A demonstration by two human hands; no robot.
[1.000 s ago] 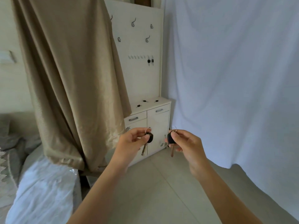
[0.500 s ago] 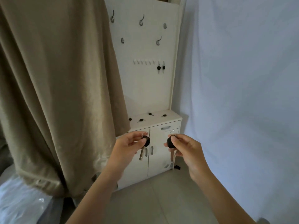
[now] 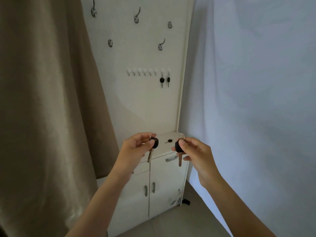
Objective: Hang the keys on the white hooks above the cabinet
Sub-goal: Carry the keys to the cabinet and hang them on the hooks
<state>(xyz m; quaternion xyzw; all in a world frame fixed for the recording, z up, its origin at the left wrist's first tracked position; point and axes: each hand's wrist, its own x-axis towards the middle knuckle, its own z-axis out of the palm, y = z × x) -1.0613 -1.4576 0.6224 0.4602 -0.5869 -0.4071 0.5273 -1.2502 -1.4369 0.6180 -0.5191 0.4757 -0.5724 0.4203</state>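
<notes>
My left hand (image 3: 136,147) pinches a black-headed key (image 3: 154,143) by its head, ring up and blade hanging down. In my right hand (image 3: 195,153) a second black-headed key (image 3: 178,147) is held the same way. Both hands hover in front of the white cabinet (image 3: 164,189), well below the row of small white hooks (image 3: 145,72) on the back panel. Two keys (image 3: 162,80) hang from the two rightmost hooks. One loose key (image 3: 169,141) lies on the cabinet top between my hands; my hands hide the rest of the top.
A beige curtain (image 3: 47,108) hangs close on the left, partly over the panel. A white sheet (image 3: 256,100) covers the wall on the right. Several larger metal hooks (image 3: 160,45) sit higher on the panel. The tiled floor (image 3: 188,223) lies below.
The view has come much closer to the cabinet and panel. Both hands keep the same grip on their keys and now appear level with the cabinet top.
</notes>
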